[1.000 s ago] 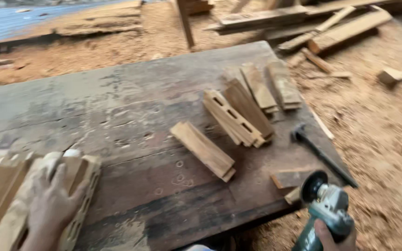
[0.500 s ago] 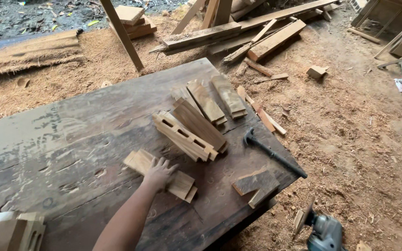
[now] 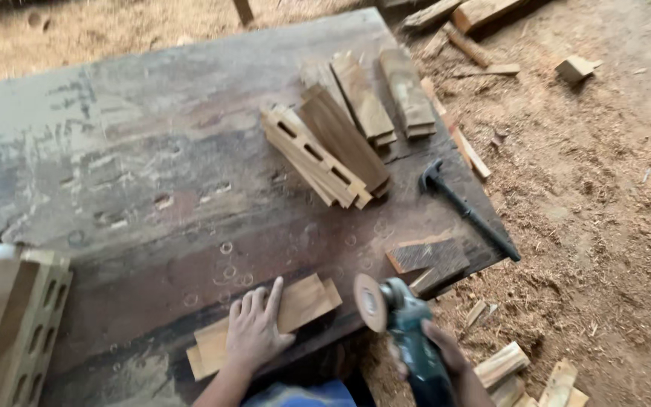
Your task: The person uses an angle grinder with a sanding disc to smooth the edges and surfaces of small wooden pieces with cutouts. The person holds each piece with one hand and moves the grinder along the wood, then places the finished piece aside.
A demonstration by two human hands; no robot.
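Note:
My left hand (image 3: 254, 332) lies flat on a short stack of wooden slats (image 3: 307, 298) at the near edge of the worn wooden workbench (image 3: 152, 151). My right hand (image 3: 442, 350) grips a dark green angle grinder (image 3: 404, 328). Its round sanding disc (image 3: 369, 303) faces the right end of the slats, a little apart from them.
More slotted wooden pieces (image 3: 318, 151) and plain slats (image 3: 386, 94) lie at the bench's far right. A black hammer (image 3: 465, 211) and a wood block (image 3: 427, 256) sit near the right edge. Slotted pieces (image 3: 16, 332) are stacked at the left. Offcuts (image 3: 521, 373) litter the sawdust floor.
My left hand has drawn the slats from mid-bench to the near edge. The grinder has come up from below the bench to beside the slats' end.

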